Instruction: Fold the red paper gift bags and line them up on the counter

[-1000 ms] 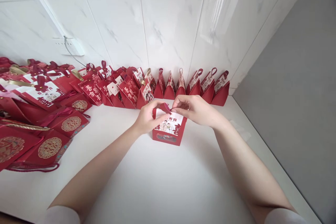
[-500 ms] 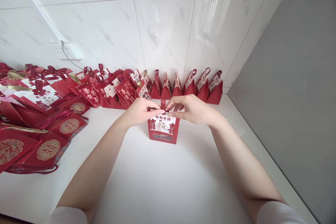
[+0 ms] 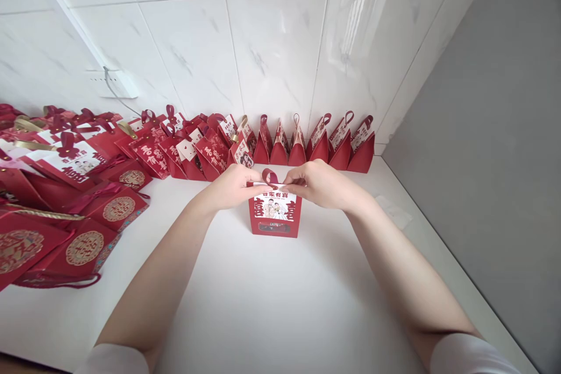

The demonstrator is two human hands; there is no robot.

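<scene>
A red gift box (image 3: pixel 275 210) with a printed couple, Chinese characters and a small window stands upright on the white table, its front towards me. My left hand (image 3: pixel 236 188) pinches the top edge at the left. At the right of the same edge, my right hand (image 3: pixel 314 186) pinches it between thumb and fingers. Between the hands a dark red ribbon loop (image 3: pixel 270 176) stands up from the top of the box. The back of the box is hidden from me.
Several red gift boxes (image 3: pixel 297 151) with ribbon loops line the tiled wall. A crowd of more red boxes (image 3: pixel 118 208) fills the left side. A grey panel (image 3: pixel 473 146) bounds the table on the right. A wall socket (image 3: pixel 114 83) with a cable is at the back left.
The ribbon, which stood as an upright strip between my fingers, now forms a rounded loop. Both hands have moved to the top edge, gripping it at either side.
</scene>
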